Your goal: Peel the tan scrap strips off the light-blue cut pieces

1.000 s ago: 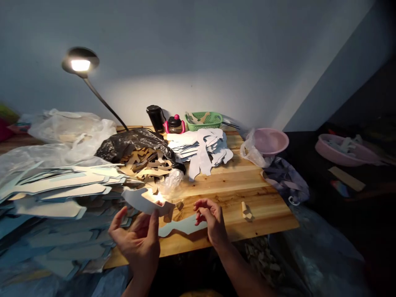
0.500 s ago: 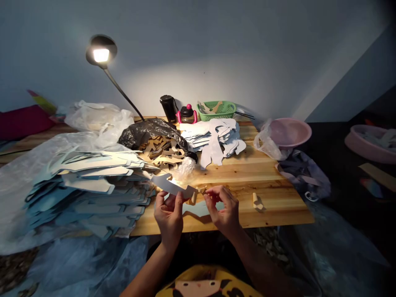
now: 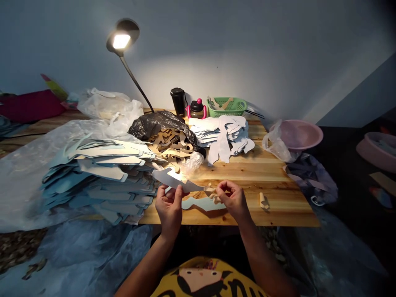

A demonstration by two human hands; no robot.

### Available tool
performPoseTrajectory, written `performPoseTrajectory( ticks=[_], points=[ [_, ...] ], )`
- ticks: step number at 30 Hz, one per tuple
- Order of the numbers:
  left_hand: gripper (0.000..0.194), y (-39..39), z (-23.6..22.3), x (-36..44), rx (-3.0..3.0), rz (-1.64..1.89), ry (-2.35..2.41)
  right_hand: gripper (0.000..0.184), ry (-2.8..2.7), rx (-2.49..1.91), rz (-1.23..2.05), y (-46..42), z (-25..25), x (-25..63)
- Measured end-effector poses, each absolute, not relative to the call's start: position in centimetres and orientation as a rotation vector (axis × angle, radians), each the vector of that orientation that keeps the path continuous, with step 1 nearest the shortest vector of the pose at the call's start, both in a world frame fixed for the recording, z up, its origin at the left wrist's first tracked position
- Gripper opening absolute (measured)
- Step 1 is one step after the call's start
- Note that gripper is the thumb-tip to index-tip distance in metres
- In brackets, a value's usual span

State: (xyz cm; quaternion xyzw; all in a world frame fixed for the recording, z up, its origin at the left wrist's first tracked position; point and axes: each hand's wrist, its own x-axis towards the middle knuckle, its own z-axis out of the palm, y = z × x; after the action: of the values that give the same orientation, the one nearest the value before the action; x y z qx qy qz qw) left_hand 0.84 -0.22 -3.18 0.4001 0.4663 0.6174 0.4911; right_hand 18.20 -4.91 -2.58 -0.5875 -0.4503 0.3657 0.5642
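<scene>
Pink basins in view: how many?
2. One pink basin by the table's right end; another pink basin at far right, cut off by the picture edge. Dark areas may hide more.

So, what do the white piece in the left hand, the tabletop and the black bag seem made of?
White piece: matte thin sheet, card or maybe synthetic leather; crisp edges. Tabletop: smooth wood; grain, knots. Black bag: glossy plastic film; crinkled highlights.

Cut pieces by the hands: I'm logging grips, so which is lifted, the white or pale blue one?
The white piece, raised in the left hand; the pale blue piece lies on the table.
</scene>
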Motion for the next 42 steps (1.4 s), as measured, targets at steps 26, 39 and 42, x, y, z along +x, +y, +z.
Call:
performPoseTrajectory(
  ticks=[26, 39, 42],
  points=[
    [0.056, -2.6, -5.6, -0.4, 2.924, 1.060, 0.678, 0.035, -0.921, -1.418, 1.012, -11.2, -4.2, 18.8],
    [0.056, -2.0, -7.5, -0.9, 2.109, 0.984, 0.842, 0.020, -0.995, -1.322, 0.716, -13.5, -5.6, 23.1],
    [0.021, -2.1, -7.6, -0.7, 1.820, 0.939, 0.935, 0.020, -1.023, -1.356, 0.719, -12.7, -6.3, 23.5]
  ],
)
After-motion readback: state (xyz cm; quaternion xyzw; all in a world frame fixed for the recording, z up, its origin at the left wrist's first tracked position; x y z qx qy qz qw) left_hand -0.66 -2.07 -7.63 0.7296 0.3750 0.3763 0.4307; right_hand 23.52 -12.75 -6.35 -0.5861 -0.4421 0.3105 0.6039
